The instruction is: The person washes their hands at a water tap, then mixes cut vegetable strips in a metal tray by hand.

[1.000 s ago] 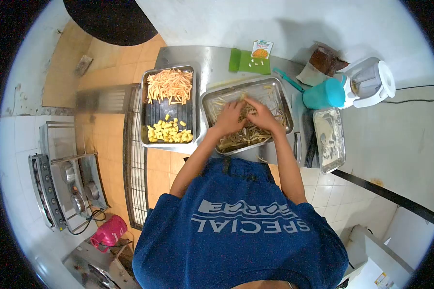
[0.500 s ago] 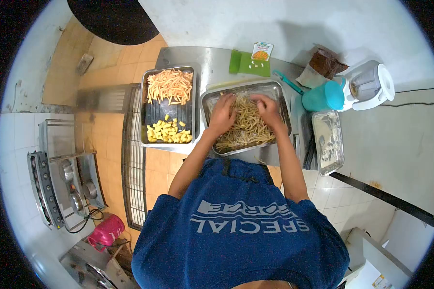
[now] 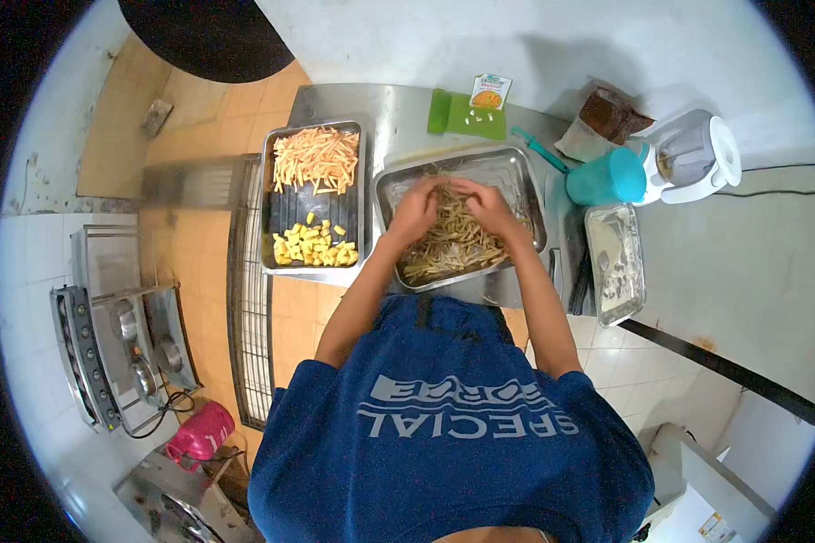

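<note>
A metal tray (image 3: 539,213) on the steel counter holds a heap of thin greenish-brown strips (image 3: 462,237). Both hands are in it, at the heap's far side. My left hand (image 3: 415,213) curves round the strips from the left, its fingertips hidden among them. From the right comes my right hand (image 3: 487,206), fingers bent inward over the strips, close to the left fingertips. What either hand grips is blurred. Left of this tray, a second tray (image 3: 267,204) bears pale orange strips (image 3: 315,160) and yellow chunks (image 3: 314,246).
Behind the trays lie a green board (image 3: 478,123) and a seasoning packet (image 3: 490,92). To the right stand a teal jug (image 3: 607,177), a white blender (image 3: 697,158), a brown-filled bag (image 3: 605,118) and a tray with white residue (image 3: 618,262). A knife (image 3: 555,269) lies beside the middle tray.
The hands were together over the heap, then moved apart to its sides, and are now close together again at its far side. The strips have shifted toward the tray's near side.
</note>
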Motion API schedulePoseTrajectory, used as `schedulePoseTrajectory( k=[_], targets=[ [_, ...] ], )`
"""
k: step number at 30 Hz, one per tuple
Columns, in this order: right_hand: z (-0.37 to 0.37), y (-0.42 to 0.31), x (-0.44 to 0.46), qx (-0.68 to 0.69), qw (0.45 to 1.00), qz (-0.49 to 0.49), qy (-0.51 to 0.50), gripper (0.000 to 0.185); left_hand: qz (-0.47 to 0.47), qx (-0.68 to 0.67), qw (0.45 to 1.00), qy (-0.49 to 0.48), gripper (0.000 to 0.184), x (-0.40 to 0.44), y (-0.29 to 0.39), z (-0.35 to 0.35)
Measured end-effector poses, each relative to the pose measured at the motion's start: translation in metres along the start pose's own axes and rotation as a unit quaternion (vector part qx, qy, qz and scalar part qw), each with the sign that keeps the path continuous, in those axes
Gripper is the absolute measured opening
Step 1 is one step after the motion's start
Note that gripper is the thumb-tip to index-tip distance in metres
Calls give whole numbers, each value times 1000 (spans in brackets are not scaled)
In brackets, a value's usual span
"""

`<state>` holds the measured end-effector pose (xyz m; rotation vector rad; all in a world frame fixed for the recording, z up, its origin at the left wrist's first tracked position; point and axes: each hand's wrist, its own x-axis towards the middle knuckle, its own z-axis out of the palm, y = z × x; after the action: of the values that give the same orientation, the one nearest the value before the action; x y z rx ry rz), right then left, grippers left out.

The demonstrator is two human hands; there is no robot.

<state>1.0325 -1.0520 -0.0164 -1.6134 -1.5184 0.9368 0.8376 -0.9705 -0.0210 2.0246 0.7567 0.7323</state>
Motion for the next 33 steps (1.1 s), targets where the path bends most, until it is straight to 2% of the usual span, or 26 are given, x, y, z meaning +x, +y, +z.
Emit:
schedulePoseTrajectory(
  k=[2, 3, 4, 6, 7, 8, 9, 10, 11, 12, 13, 14, 15, 16, 18, 19, 20, 22, 23, 24, 26, 27, 29, 30, 31, 33],
  targets=[
    [-14, -12, -9, 19, 997, 41, 62, 43, -38, -9, 999, 13, 44, -6, 5, -21],
    [-22, -16, -15, 4, 996, 51, 78, 47, -84, -40, 996, 10, 42, -10, 10, -29],
    [-22, -24, -20, 6, 996, 52, 74, 47, -88, -39, 995, 11, 42, -15, 11, -31],
    [-24, -40, -34, -209, 976, 0, 55, 61, -55, 112, 992, -35, 60, -26, 15, -30],
    [-15, -49, -41, -228, 970, 87, -10, 76, -56, 110, 992, -36, 60, -29, 22, -28],
    [-3, -53, -44, -228, 969, 89, -10, 76, -78, 182, 977, -81, 67, -31, 30, -24],
    [12, -53, -46, -287, 955, 72, -12, 77, -99, 253, 954, -125, 75, -31, 37, -19],
    [25, -45, -49, -345, 937, 54, -15, 78, -98, 252, 954, -127, 75, -31, 35, -11],
    [33, -31, -44, -343, 938, 22, 30, 73, -94, 256, 955, -114, 79, -30, 32, -3],
    [35, -19, -37, -343, 939, 24, 31, 73, -90, 259, 956, -100, 83, -28, 24, 3],
    [34, -10, -28, -258, 965, 46, 28, 68, -89, 260, 956, -100, 83, -24, 10, 8],
    [31, -1, -23, -169, 983, 68, 25, 64, -91, 199, 970, -106, 81, -18, -6, 10],
    [21, -2, -19, -156, 987, 12, 42, 58, -93, 137, 980, -114, 79, -16, -16, 11],
    [12, -7, -18, -154, 987, 15, 41, 58, -95, 136, 979, -117, 79, -12, -8, 1],
    [-6, -18, -20, -85, 994, -24, 68, 60, -53, 31, 990, -126, 77, -5, 6, -18],
    [-13, -25, -23, -54, 994, -63, 65, 60, -11, 37, 993, -114, 72, -4, 9, -23],
    [-20, -32, -29, -52, 995, -58, 64, 60, -14, 35, 992, -118, 72, -8, 14, -24],
    [-32, -49, -45, -197, 979, -45, 26, 59, -68, 270, 947, -160, 70, -13, 45, -35],
    [-40, -58, -49, -229, 970, -71, 32, 57, -43, 296, 943, -143, 66, -16, 44, -34],
    [-43, -65, -53, -229, 971, -66, 31, 57, -44, 293, 944, -146, 66, -19, 48, -35],
    [-43, -76, -62, -233, 969, 12, 83, 45, -56, 239, 960, -137, 65, -25, 57, -36],
    [-39, -74, -66, -233, 969, 15, 81, 45, 7, 253, 965, -62, 50, -29, 55, -30],
    [-31, -68, -75, -190, 973, 94, 87, 22, -10, 208, 973, -100, 46, -36, 53, -22],
    [-27, -69, -80, -190, 973, 97, 84, 22, -26, 164, 977, -135, 42, -38, 59, -20],
    [-23, -70, -87, -198, 972, 74, 101, 17, 11, 150, 983, -102, 21, -43, 71, -17],
    [-16, -75, -108, -201, 972, 52, 111, 14, -5, 148, 983, -110, 19, -54, 79, -11]
  ],
)
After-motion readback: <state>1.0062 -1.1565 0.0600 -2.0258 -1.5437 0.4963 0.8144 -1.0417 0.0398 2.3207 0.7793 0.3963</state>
